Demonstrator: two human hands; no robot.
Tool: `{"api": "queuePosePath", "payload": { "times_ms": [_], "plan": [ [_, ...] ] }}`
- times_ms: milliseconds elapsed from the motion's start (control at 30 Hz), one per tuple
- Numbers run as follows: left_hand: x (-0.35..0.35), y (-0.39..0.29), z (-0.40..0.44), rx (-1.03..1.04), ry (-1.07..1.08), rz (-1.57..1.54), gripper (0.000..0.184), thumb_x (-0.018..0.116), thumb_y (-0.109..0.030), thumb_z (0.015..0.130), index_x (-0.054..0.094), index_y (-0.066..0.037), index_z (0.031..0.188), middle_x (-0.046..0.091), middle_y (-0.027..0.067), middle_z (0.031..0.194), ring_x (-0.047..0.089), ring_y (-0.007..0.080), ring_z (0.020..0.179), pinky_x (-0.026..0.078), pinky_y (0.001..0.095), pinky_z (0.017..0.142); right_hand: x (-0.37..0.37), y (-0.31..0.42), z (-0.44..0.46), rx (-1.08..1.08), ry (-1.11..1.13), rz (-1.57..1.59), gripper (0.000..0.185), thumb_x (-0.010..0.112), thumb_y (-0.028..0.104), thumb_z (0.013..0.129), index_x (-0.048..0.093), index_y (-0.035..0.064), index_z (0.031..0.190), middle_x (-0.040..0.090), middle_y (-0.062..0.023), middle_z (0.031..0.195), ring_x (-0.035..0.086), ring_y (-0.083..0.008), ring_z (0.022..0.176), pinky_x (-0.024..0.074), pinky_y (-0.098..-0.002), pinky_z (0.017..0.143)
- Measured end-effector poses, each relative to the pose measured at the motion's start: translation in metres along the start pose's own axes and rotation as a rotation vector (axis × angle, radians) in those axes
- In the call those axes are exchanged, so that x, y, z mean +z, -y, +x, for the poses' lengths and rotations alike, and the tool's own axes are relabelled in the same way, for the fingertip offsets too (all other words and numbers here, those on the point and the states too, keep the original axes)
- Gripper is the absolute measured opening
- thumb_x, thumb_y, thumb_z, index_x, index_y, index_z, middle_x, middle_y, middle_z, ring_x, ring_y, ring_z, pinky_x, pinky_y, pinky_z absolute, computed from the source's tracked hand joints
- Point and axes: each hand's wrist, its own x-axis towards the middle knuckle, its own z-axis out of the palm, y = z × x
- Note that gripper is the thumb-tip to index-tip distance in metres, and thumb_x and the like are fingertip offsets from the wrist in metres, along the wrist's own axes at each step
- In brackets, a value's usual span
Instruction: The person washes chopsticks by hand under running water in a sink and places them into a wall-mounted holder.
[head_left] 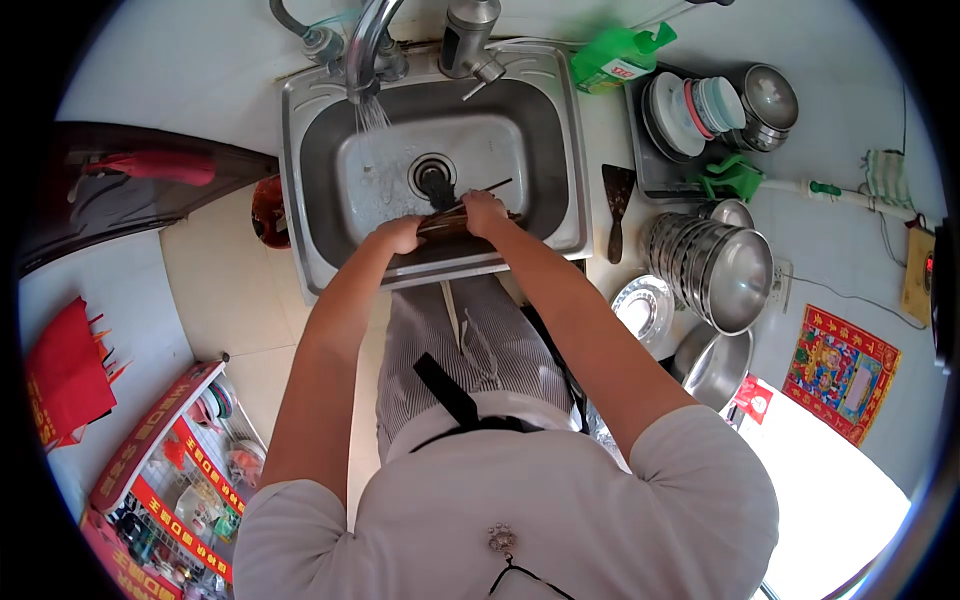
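Gripping thin brown sticks (pixel 443 224) in curled left hand (pixel 402 235) and right hand (pixel 485 213). Holding them over rectangular silver metal sink (pixel 490 145).

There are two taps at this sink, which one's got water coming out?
The curved chrome tap, the one on the left: water streams from its spout. The stubbier metal tap to its right shows no stream.

Your left grip (pixel 402 234) and right grip (pixel 485 213) hold brown chopsticks (pixel 443 224) at 6 o'clock in the stainless-steel sink (pixel 350 170). Water (pixel 372 113) runs from the curved faucet (pixel 364 50) at 11. Outside the sink, you have a green detergent bottle (pixel 612 60) at 2, a spatula (pixel 617 205) at 3.
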Motion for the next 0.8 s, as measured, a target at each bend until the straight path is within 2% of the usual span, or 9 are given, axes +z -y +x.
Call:
{"api": "queuePosePath", "payload": {
  "times_ms": [100,267,333,367,467,567,633,767,800],
  "plan": [
    [-0.001,-0.008,0.012,-0.062,-0.025,0.02,0.044,0.058,-0.02,0.079,0.048,-0.016,0.122,0.055,0.0129,0.116,0.051,0.0302,0.108,0.042,0.0388,0.091,-0.001,0.001,0.011,-0.03,0.016,-0.121,0.033,0.057,0.016,0.08,0.052,0.0071,0.111,0.051,-0.0092,0.115,0.049,-0.0261,0.107,0.0444,-0.0396,0.086],
    [0.034,0.005,0.041,-0.185,0.02,0.029,0.049,0.059,-0.027,0.079,0.045,-0.007,0.121,0.054,0.0173,0.116,0.051,0.0308,0.108,0.042,0.0395,0.091,0.007,0.001,0.018,-0.009,0.098,-0.124,0.033,0.057,0.012,0.077,0.051,0.0065,0.109,0.054,-0.0093,0.112,0.049,-0.0264,0.107,0.0427,-0.0405,0.085],
    [0.025,-0.001,0.037,-0.219,0.055,0.002,0.043,0.06,-0.028,0.079,0.049,-0.009,0.116,0.054,0.0156,0.116,0.051,0.0309,0.108,0.042,0.0397,0.09,0.011,-0.001,0.02,-0.003,0.172,-0.13,0.032,0.056,0.012,0.077,0.052,0.007,0.108,0.055,-0.0092,0.11,0.049,-0.0263,0.107,0.0426,-0.0409,0.085],
    [0.024,-0.002,0.035,-0.236,0.075,-0.012,0.041,0.06,-0.028,0.078,0.051,-0.01,0.113,0.054,0.0147,0.116,0.051,0.031,0.108,0.042,0.0398,0.089,0.014,-0.002,0.019,-0.025,0.133,-0.129,0.03,0.056,0.012,0.077,0.053,0.0076,0.107,0.056,-0.0091,0.108,0.049,-0.0263,0.107,0.0428,-0.0409,0.084],
    [0.026,0.008,0.037,-0.196,-0.002,0.047,0.027,0.061,-0.027,0.078,0.057,-0.012,0.1,0.056,0.0123,0.111,0.053,0.0305,0.103,0.044,0.0397,0.084,0.024,-0.01,0.022,-0.095,0.058,-0.137,0.025,0.056,0.013,0.076,0.057,0.01,0.101,0.059,-0.0093,0.103,0.052,-0.0264,0.103,0.0436,-0.041,0.083],
    [0.027,0.013,0.025,-0.101,-0.264,0.081,0.017,0.064,-0.019,0.073,0.061,-0.01,0.087,0.061,0.0125,0.094,0.057,0.0319,0.089,0.045,0.0399,0.078,0.026,-0.014,0.026,-0.176,0.067,-0.15,0.019,0.055,0.015,0.077,0.062,0.0124,0.094,0.062,-0.01,0.097,0.057,-0.0263,0.096,0.0448,-0.0404,0.081],
    [0.024,0.014,0.018,-0.078,-0.238,0.05,0.016,0.064,-0.018,0.074,0.06,-0.009,0.087,0.061,0.0121,0.094,0.057,0.0316,0.087,0.045,0.0397,0.076,0.012,-0.015,0.017,-0.234,0.071,-0.153,0.016,0.051,0.016,0.079,0.065,0.0123,0.087,0.063,-0.0104,0.094,0.06,-0.0261,0.092,0.0457,-0.0396,0.081],
    [0.018,0.032,0.013,-0.162,-0.326,-0.209,0.018,0.063,-0.019,0.075,0.061,-0.008,0.088,0.06,0.0123,0.098,0.058,0.0301,0.086,0.046,0.0365,0.073,-0.003,-0.017,0.006,-0.293,0.044,0.057,0.018,0.051,0.019,0.083,0.063,0.0126,0.094,0.063,-0.0113,0.091,0.06,-0.0276,0.09,0.0461,-0.039,0.077],
    [0.011,0.037,0.01,-0.134,-0.365,-0.379,0.027,0.063,-0.021,0.077,0.058,-0.01,0.101,0.058,0.0112,0.103,0.059,0.0254,0.086,0.046,0.0342,0.072,-0.006,-0.017,0.004,-0.269,0.002,0.175,0.019,0.051,0.021,0.084,0.062,0.0123,0.096,0.063,-0.0115,0.091,0.059,-0.0284,0.09,0.046,-0.0383,0.077]
  ]
}}
